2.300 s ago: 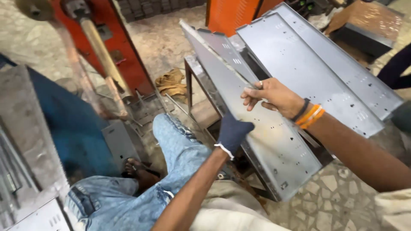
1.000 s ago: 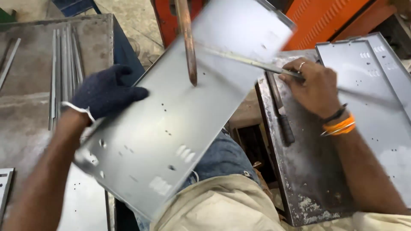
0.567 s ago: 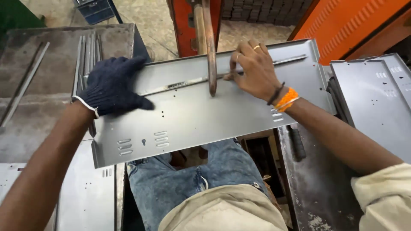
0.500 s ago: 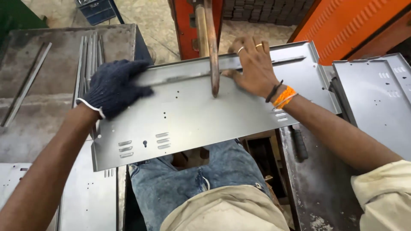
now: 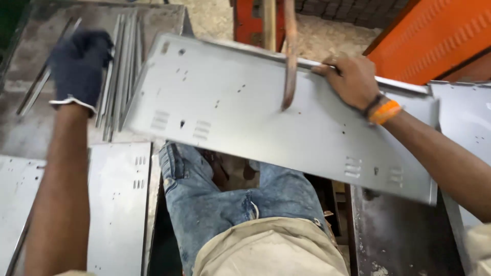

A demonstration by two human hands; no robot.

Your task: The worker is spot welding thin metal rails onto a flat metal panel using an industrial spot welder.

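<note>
A long grey sheet-metal panel, punched with small holes and short louvre slots, lies tilted across the lap of a seated person in faded jeans, its left end raised toward the top of the view and its right end lower, over a dark steel desk; the right hand, bare and with an orange band at the wrist, is closed over the panel's far folded edge, fingers curled out of sight behind the lip; the left hand, in a dark knit glove, sits apart from the panel, over a grey metal desk and beside a bundle of thin metal strips; whether it grips anything cannot be told, since the glove blurs into the surface; a rust-coloured lever hangs down in front of the panel's upper edge, its top cut off by the frame; behind it part of a red machine shows, mostly out of view; an orange ribbed cabinet side fills the top right corner; another punched grey panel lies flat at the lower left, partly covered by the left forearm; a further grey sheet is cut off at the right edge; no labels or signs can be made out.
</note>
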